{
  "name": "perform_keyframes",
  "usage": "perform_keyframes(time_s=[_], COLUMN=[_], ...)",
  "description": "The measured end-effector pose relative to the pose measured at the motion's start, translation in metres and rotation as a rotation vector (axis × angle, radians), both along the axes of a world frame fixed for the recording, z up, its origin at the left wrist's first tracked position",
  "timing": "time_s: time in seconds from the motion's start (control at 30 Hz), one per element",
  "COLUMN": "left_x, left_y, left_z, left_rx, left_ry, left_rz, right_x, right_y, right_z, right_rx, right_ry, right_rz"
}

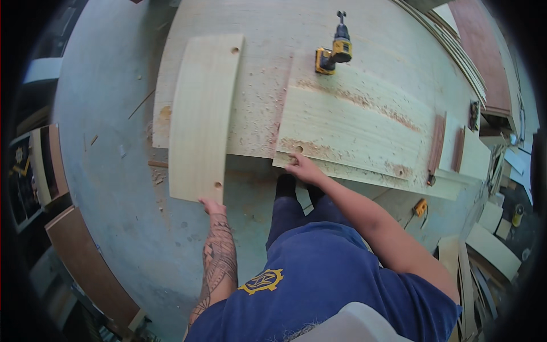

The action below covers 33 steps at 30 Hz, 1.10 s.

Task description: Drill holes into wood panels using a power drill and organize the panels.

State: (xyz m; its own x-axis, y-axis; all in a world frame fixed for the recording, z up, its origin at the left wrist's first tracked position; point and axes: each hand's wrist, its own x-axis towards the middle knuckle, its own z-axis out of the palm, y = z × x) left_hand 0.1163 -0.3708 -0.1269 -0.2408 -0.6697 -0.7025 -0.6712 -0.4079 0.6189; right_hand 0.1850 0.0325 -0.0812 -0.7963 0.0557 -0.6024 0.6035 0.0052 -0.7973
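A long pale wooden board (202, 114) lies at the left, with a round hole near each of its right-hand corners. My left hand (212, 206) grips its near end, thumb and fingers about the edge. Further right, another pale wooden board (353, 122) is strewn with shavings and rests on others. My right hand (302, 168) is closed at its near left corner, fingertips on the edge just below a drilled hole (299, 149). The underside of that grip is hidden. Beyond this board stands a yellow and black cordless drill (341, 48) with a bit in its chuck.
Beneath the boards is a large pale worktop sheet (262, 85) scattered with shavings. Reddish wood blocks (437, 139) stand at the right end. A yellow device (420, 207) lies low at the right, near offcuts (493, 251). Brown panels (91, 262) lean at the left.
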Motion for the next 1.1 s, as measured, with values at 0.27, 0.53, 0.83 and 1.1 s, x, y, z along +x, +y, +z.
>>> perform_keyframes(time_s=[0.27, 0.53, 0.83, 1.1], left_x=[-0.111, -0.041, -0.010, -0.053], left_y=[0.023, 0.229, 0.334, 0.324], left_z=[-0.017, -0.002, 0.001, 0.005], left_rx=[0.259, -0.444, -0.323, -0.139], left_ry=[0.005, 0.203, -0.129, -0.321], left_rz=[-0.343, -1.675, -1.531, -1.472], right_x=[0.253, 0.338, 0.378, 0.409], right_y=[0.168, 0.314, 0.393, 0.427], right_z=[-0.030, -0.019, -0.041, -0.065], right_rx=[0.588, 0.904, 0.795, 0.723], right_ry=[-0.620, -0.679, -0.702, -0.533], right_rz=[-0.401, -0.688, -0.795, -1.103])
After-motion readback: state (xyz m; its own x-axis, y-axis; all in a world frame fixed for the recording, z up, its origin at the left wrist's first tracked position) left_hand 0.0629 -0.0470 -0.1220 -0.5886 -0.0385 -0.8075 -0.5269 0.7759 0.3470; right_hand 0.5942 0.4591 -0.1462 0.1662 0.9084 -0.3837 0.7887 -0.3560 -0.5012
